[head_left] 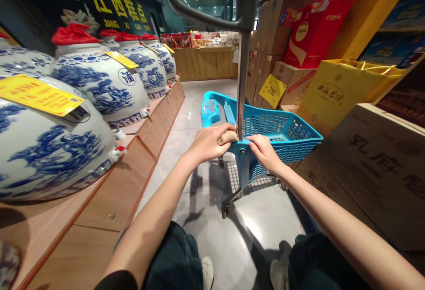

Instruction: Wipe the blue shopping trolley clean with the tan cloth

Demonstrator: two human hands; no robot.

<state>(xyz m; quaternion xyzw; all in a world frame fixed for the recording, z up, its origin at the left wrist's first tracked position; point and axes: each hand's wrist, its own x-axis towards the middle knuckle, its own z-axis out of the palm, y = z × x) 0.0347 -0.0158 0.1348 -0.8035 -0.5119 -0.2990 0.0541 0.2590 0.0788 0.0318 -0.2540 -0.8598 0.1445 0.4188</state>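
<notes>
Blue cart [288,152], head view: on grey floor [195,99] ahead of me, metal post [243,86] standing at near rim [245,142]. My left hand [210,141] closed round tan wad [228,137], just left of post. My right hand [264,150] gripping rim right of post. Porcelain jars [99,79] left, cartons [372,161] right.

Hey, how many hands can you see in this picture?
2: the left hand holds a tan cloth just left of the pole, and the right hand is on the cart's rim, right of the pole. I see no others.
</notes>
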